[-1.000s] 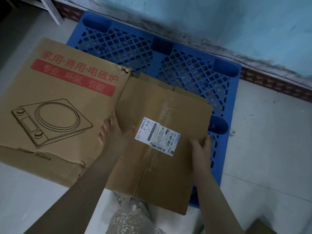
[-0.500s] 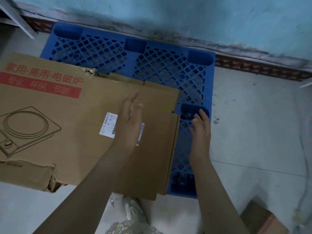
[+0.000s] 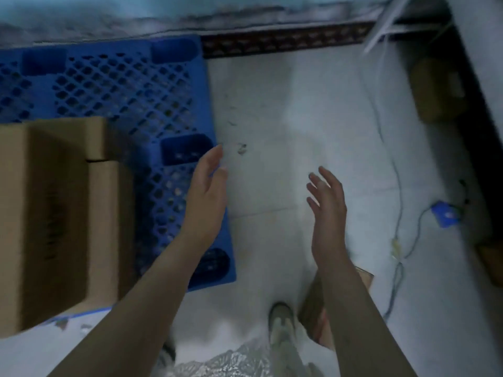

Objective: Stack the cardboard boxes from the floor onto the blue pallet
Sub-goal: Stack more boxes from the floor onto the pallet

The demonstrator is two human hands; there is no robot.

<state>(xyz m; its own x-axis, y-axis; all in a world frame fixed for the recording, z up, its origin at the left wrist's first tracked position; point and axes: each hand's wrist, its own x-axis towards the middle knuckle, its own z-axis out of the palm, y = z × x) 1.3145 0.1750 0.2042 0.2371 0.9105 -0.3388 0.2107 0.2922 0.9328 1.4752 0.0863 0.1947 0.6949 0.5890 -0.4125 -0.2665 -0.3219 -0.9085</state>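
The blue pallet (image 3: 141, 88) lies against the wall at the upper left. Brown cardboard boxes (image 3: 54, 208) rest on its near left part, blurred by motion. My left hand (image 3: 208, 197) hovers open over the pallet's right edge, holding nothing. Over the bare floor to its right, my right hand (image 3: 326, 210) is open too, fingers spread. Another cardboard box (image 3: 313, 308) sits on the floor by my right foot, partly hidden behind my right forearm.
A further cardboard box (image 3: 438, 91) lies by the right wall, and a brown edge (image 3: 492, 262) shows at the far right. A thin cable (image 3: 394, 186) with a blue plug (image 3: 445, 214) trails across the pale floor. My shoe (image 3: 281, 322) stands at the bottom.
Both hands have let go of the labelled box, which now rests on the pallet. The view has swung to the right, and both hands moved right, off the boxes.
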